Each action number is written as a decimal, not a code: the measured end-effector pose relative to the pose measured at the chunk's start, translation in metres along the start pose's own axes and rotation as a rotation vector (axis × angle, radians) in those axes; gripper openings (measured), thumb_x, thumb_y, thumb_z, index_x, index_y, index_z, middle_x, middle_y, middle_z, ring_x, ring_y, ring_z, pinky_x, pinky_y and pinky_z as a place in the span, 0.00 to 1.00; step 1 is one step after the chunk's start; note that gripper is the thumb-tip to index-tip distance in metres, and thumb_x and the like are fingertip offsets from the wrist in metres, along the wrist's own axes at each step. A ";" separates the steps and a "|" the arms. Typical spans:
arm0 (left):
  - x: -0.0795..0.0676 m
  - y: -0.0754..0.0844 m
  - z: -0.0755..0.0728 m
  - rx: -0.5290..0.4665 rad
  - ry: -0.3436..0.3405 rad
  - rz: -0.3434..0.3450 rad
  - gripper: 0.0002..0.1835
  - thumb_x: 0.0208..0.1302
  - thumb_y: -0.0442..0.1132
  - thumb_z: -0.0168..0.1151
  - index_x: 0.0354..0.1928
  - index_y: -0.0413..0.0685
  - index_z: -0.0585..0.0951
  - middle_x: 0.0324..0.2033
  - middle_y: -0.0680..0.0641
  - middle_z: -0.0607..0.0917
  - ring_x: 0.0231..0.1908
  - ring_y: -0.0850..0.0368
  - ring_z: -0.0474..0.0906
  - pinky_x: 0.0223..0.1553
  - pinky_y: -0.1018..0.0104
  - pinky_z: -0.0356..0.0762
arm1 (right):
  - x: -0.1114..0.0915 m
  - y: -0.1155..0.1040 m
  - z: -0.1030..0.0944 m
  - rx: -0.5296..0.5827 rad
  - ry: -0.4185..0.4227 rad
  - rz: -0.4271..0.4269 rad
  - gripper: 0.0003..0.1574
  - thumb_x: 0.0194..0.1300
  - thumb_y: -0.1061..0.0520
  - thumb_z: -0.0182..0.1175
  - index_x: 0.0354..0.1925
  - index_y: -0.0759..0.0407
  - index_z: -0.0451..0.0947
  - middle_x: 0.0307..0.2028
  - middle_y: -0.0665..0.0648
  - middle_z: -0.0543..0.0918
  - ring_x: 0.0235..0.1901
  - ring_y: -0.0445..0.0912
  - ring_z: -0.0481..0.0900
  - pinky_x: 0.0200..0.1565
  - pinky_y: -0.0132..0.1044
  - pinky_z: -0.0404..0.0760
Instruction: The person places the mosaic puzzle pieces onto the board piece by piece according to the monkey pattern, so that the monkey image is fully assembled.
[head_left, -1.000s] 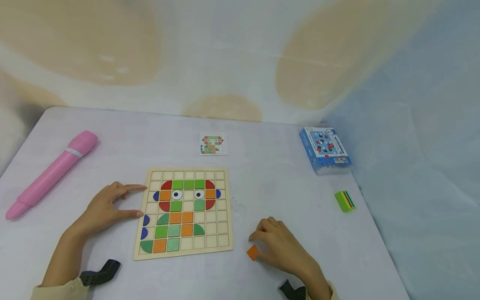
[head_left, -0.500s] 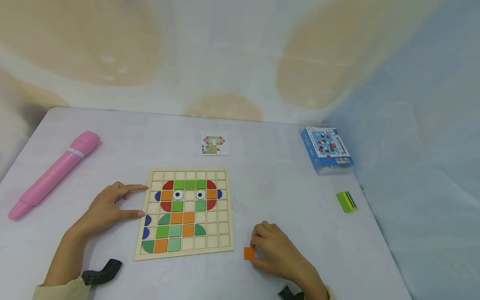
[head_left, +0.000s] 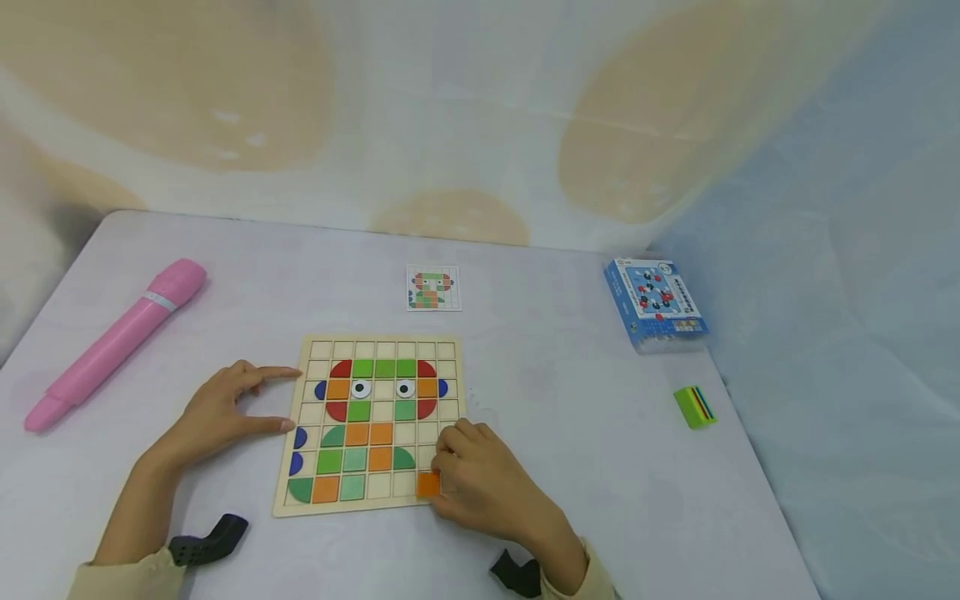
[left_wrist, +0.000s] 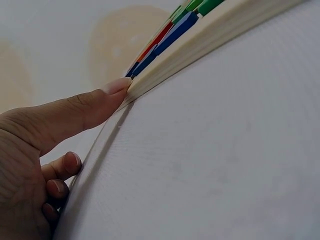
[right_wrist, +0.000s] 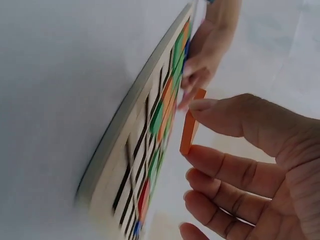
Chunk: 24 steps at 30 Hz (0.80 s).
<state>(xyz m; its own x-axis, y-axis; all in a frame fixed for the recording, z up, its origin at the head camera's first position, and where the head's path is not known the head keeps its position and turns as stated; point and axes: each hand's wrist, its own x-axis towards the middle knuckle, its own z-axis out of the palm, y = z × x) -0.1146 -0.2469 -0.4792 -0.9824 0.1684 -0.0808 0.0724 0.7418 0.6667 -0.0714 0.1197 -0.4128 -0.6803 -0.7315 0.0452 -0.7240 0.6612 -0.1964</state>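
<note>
A wooden grid board (head_left: pixel 378 488) lies on the table, holding green, orange, red and blue tiles and two eye pieces that make a figure. Thumb and index finger of my left hand (head_left: pixel 217 417) touch the board's left edge, spread apart; in the left wrist view the thumb (left_wrist: pixel 85 110) rests on that edge. My right hand (head_left: pixel 487 479) pinches an orange square tile (head_left: pixel 427 484) between thumb and index finger, over the lower right cells. The right wrist view shows this orange tile (right_wrist: pixel 189 131) held by its edges, raised off the board.
A small pattern card (head_left: pixel 433 288) lies behind the board. To the left is a pink cylindrical stick (head_left: pixel 112 350). A blue-and-white box (head_left: pixel 654 302) and a green block with coloured stripes (head_left: pixel 694 407) are at the right side of the table.
My right hand has picked the orange tile off the table and carried it left, over the board's lower right. My left hand has stayed at the board's left edge.
</note>
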 end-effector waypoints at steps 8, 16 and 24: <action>0.002 0.001 0.004 0.003 0.008 0.002 0.38 0.46 0.54 0.79 0.63 0.55 0.79 0.35 0.47 0.69 0.39 0.52 0.63 0.37 0.57 0.60 | 0.035 -0.027 0.016 -0.176 0.042 -0.102 0.08 0.56 0.49 0.68 0.32 0.52 0.86 0.37 0.47 0.77 0.41 0.43 0.70 0.47 0.36 0.72; 0.003 0.006 0.006 0.007 0.005 -0.001 0.38 0.46 0.54 0.79 0.62 0.56 0.79 0.34 0.47 0.68 0.39 0.52 0.63 0.37 0.58 0.60 | 0.035 -0.030 0.022 -0.221 -0.010 -0.075 0.10 0.58 0.46 0.70 0.33 0.51 0.87 0.36 0.46 0.76 0.40 0.43 0.70 0.46 0.36 0.71; 0.003 0.008 0.005 0.012 -0.008 -0.013 0.38 0.47 0.53 0.79 0.63 0.55 0.79 0.35 0.47 0.69 0.39 0.52 0.63 0.37 0.57 0.60 | 0.036 -0.030 0.023 -0.147 -0.031 -0.041 0.11 0.58 0.44 0.71 0.33 0.48 0.87 0.35 0.45 0.75 0.38 0.41 0.67 0.43 0.34 0.69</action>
<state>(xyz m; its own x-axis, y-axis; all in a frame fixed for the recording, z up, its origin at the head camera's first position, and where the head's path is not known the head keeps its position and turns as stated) -0.1164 -0.2373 -0.4778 -0.9819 0.1637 -0.0956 0.0613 0.7515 0.6569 -0.0720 0.0697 -0.4282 -0.6480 -0.7614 0.0194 -0.7612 0.6466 -0.0496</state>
